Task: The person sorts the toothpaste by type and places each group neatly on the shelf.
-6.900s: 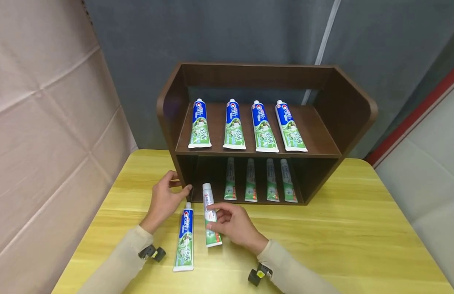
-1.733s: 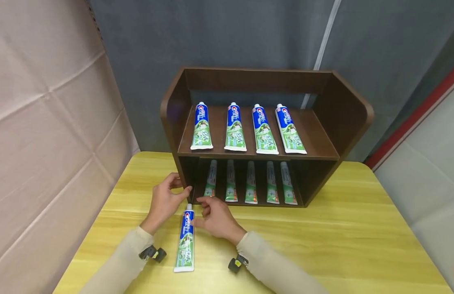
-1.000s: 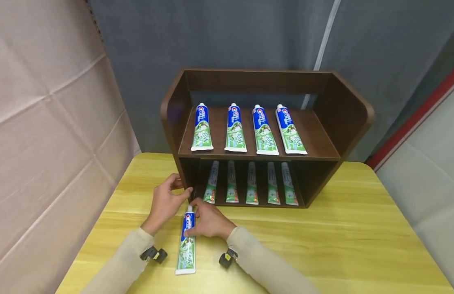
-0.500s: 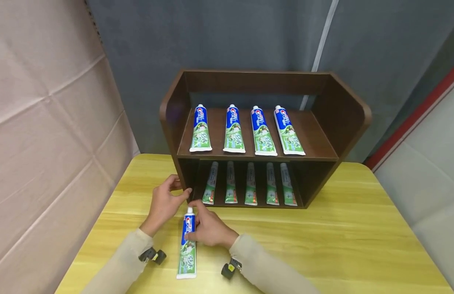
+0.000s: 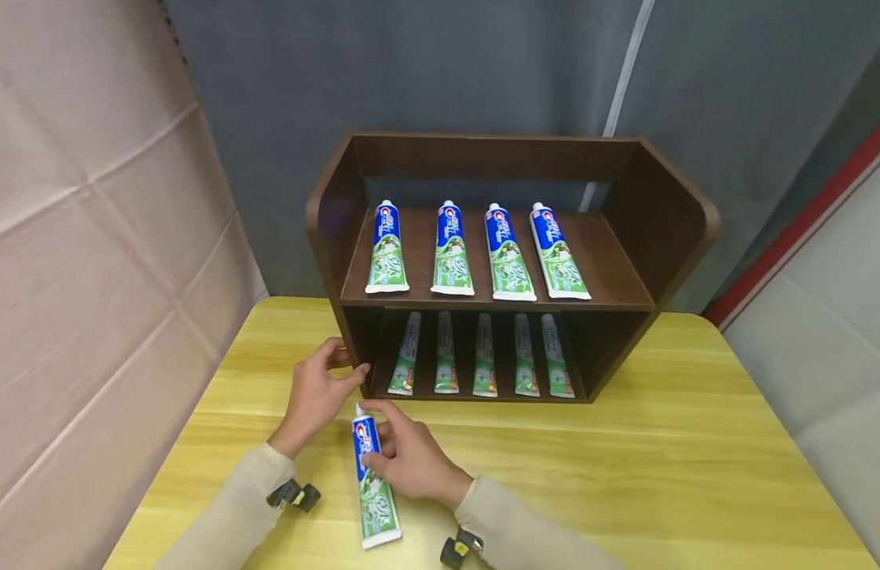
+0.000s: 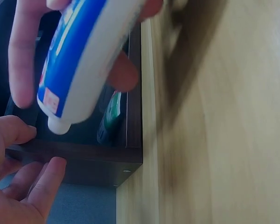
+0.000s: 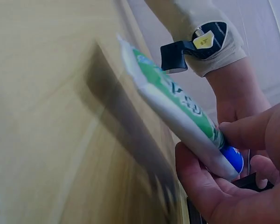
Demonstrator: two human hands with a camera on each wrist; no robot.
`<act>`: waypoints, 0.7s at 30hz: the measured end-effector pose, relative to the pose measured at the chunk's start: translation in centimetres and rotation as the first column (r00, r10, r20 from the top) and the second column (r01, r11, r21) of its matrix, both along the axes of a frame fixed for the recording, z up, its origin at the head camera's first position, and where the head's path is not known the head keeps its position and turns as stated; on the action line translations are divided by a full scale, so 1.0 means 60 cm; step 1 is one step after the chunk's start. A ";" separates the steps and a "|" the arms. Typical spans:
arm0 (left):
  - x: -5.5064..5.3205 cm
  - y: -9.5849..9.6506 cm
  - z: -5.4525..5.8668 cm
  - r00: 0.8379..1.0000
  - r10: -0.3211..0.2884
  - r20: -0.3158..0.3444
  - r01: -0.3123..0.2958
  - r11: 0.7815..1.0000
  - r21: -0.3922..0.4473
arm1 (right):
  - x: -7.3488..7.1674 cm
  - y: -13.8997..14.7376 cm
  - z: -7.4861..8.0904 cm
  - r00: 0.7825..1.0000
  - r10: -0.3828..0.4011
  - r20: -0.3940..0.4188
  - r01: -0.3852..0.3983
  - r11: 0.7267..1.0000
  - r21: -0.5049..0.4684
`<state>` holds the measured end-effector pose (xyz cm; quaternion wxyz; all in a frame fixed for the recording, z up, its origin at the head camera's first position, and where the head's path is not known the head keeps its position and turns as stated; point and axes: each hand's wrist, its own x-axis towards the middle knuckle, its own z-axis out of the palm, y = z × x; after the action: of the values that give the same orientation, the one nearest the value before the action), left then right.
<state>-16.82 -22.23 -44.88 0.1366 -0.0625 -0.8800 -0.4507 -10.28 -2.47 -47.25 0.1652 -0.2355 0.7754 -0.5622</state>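
My right hand point(image 5: 419, 459) pinches a blue, green and white toothpaste tube point(image 5: 378, 507) between thumb and fingers, its cap toward the shelf. In the right wrist view the tube point(image 7: 177, 109) is tilted and raised off the table, its shadow lying apart from it. With my left hand point(image 5: 319, 396) I grip the left side panel of a dark brown two-tier shelf point(image 5: 497, 158); thumb and fingers sit on either side of the panel's edge in the left wrist view. Several matching blue-green tubes point(image 5: 452, 253) lie in a row on the upper tier.
Several grey-green toothpaste tubes point(image 5: 485, 356) lie side by side in the shelf's lower tier. Yellow wood-grain table point(image 5: 661, 459) extends in front and to the right. A dark curtain point(image 5: 447, 63) hangs behind, and a pale cloth wall point(image 5: 105, 277) stands at the left.
A grey-green tube went from my right hand into the lower tier's left end. My right hand then took the blue-green tube from the table, lifting and turning it. My left hand stayed put.
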 end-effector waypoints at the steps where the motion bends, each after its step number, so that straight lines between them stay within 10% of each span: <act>1: 0.000 0.000 0.000 1.000 0.001 0.000 -0.001 1.000 0.000 | 0.002 0.002 0.002 1.000 0.000 0.004 0.000 1.000 -0.005; 21: 0.000 -0.002 -0.003 1.000 0.008 0.004 -0.008 1.000 -0.004 | 0.027 0.038 0.044 0.997 0.013 0.071 -0.010 0.999 -0.035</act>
<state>-16.82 -22.33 -45.07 0.1365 -0.0583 -0.8814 -0.4485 -8.63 -0.16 -44.59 0.1920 -0.2224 0.7577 -0.5827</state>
